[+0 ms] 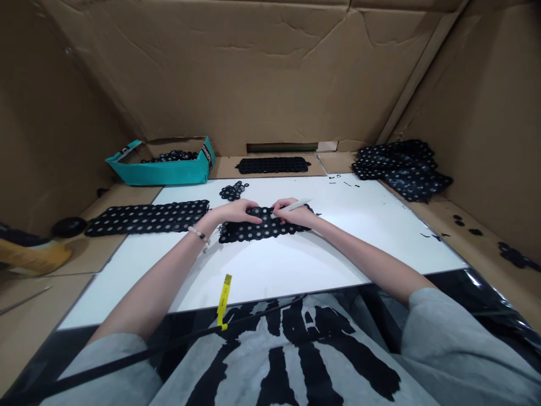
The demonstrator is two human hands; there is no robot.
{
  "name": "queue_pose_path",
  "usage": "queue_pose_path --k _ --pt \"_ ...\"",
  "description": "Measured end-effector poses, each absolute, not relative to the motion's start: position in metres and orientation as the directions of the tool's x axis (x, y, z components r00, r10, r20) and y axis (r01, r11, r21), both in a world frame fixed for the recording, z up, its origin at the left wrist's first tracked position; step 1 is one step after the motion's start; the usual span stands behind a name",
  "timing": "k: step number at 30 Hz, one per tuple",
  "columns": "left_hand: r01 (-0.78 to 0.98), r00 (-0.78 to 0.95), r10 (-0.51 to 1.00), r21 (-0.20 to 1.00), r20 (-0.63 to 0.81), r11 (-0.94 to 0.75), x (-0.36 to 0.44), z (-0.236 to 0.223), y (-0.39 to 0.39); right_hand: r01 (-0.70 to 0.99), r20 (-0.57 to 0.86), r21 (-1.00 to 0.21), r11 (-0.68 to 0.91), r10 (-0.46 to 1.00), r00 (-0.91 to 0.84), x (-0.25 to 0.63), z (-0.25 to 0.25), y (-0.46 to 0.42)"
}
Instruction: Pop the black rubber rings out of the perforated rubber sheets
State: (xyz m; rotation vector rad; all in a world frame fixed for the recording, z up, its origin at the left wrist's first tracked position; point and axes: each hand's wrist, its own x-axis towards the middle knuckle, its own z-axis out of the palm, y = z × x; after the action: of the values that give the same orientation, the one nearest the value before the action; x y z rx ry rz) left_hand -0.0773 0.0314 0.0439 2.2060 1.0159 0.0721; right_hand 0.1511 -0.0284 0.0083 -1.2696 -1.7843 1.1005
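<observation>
A black perforated sheet [253,230] with rows of round holes lies in the middle of the white board [296,265]. My left hand [234,212] rests on its left top edge, fingers curled and pressing the sheet down. My right hand [293,212] sits on the sheet's right part, closed around a thin white pen-like tool [296,206] whose tip points left at the sheet. A small cluster of loose black rings [233,190] lies just beyond my left hand.
A longer black perforated sheet [147,217] lies at the board's left edge. A teal box [163,163] holds black rings at the back left. Another sheet [273,165] lies at the back, a stack of sheets [401,166] at the back right. Cardboard walls surround the bench.
</observation>
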Motion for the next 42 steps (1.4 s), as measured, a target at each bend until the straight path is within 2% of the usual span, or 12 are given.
queue_pose_path --k 4,6,13,19,23,26,29,32,35,39,42 --pt "0.717 0.610 0.773 0.538 -0.174 -0.444 -0.067 0.032 0.028 0.416 0.122 -0.877 0.239 0.950 -0.288 0.149 0.006 -0.030" --pt "0.722 0.595 0.785 0.542 -0.170 -0.430 -0.065 0.027 0.028 0.422 0.140 -0.870 0.254 0.949 -0.281 0.148 0.004 -0.029" --pt "0.631 0.621 0.754 0.708 -0.216 -0.317 -0.066 0.026 0.026 0.441 0.131 -0.866 0.238 0.957 -0.258 0.149 0.001 -0.030" --pt "0.535 0.611 0.693 0.845 -0.382 -0.007 -0.069 0.030 0.026 0.546 0.404 -0.692 0.473 0.880 -0.250 0.137 -0.007 -0.032" --pt "0.515 0.632 0.646 0.855 -0.428 0.062 -0.071 0.036 0.027 0.564 0.453 -0.641 0.520 0.850 -0.269 0.132 -0.009 -0.029" --pt "0.559 0.633 0.645 0.829 -0.428 0.000 -0.073 0.042 0.028 0.490 0.369 -0.737 0.465 0.885 -0.284 0.139 -0.003 -0.026" --pt "0.627 0.643 0.665 0.760 -0.380 -0.171 -0.077 0.046 0.029 0.371 0.155 -0.889 0.268 0.939 -0.308 0.151 0.007 -0.024" --pt "0.656 0.669 0.674 0.676 -0.315 -0.336 -0.078 0.048 0.030 0.348 0.050 -0.925 0.153 0.956 -0.289 0.160 0.012 -0.022" --pt "0.668 0.660 0.717 0.612 -0.224 -0.424 -0.073 0.043 0.028 0.367 0.041 -0.916 0.161 0.949 -0.314 0.161 0.011 -0.022" --pt "0.729 0.587 0.796 0.525 -0.147 -0.440 -0.060 0.027 0.024 0.371 0.087 -0.905 0.207 0.945 -0.316 0.158 0.007 -0.024" --pt "0.708 0.592 0.793 0.561 -0.142 -0.428 -0.057 0.019 0.025 0.363 0.102 -0.906 0.220 0.943 -0.317 0.158 0.005 -0.023"
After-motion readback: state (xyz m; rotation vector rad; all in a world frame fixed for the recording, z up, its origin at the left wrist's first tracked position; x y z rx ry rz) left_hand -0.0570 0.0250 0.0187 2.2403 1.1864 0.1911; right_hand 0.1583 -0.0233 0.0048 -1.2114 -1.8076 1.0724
